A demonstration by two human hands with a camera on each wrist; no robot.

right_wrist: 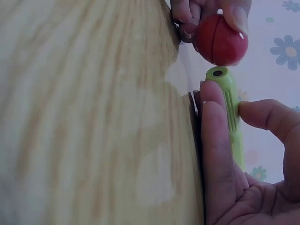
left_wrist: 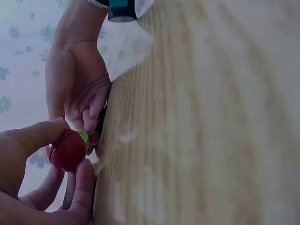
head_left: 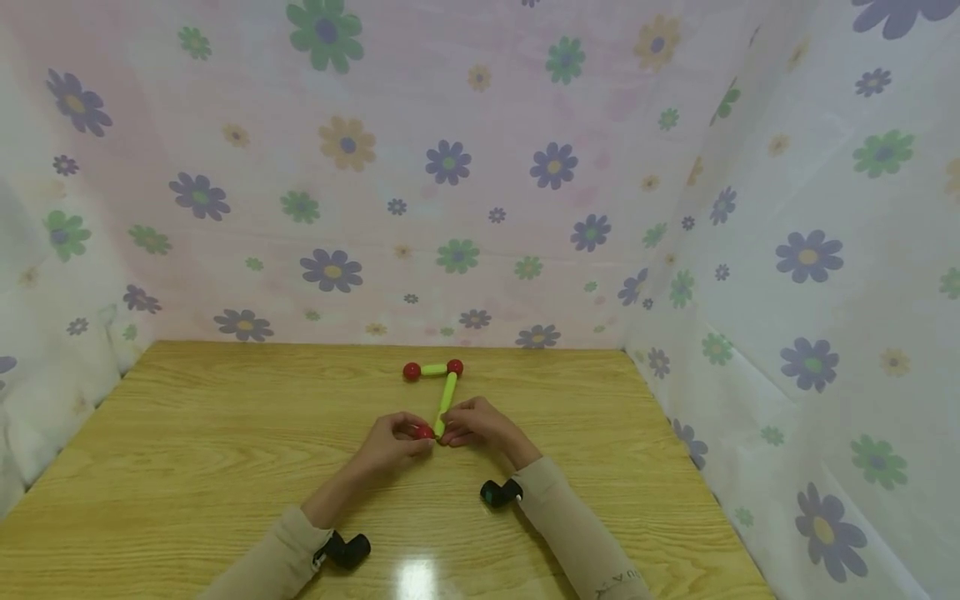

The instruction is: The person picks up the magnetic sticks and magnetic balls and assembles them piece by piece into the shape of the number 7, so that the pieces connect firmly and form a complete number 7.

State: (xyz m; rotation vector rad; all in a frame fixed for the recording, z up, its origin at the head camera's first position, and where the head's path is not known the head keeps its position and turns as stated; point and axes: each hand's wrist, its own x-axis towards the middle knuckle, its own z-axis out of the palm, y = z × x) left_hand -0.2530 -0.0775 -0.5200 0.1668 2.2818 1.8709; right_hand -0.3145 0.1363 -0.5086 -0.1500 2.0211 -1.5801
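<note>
My left hand (head_left: 384, 447) pinches a glossy red ball (head_left: 424, 432) between thumb and fingers, just above the table. Beside it, my right hand (head_left: 486, 422) holds the near end of a yellow-green stick (head_left: 447, 393), thumb on one side and fingers on the other. In the right wrist view, a dark round spot marks the stick's end (right_wrist: 218, 72), right at the held ball (right_wrist: 221, 40); whether they touch I cannot tell. At its far end the stick meets a second red ball (head_left: 454, 367). From there another yellow-green stick (head_left: 433, 369) runs left to a third red ball (head_left: 412, 372).
The wood-grain table (head_left: 225, 467) reaches back to a flower-print sheet (head_left: 405, 167). A similar sheet (head_left: 847, 308) hangs along the right side, another on the left. Black wrist cameras (head_left: 347, 551) sit at both sleeve cuffs, close above the table.
</note>
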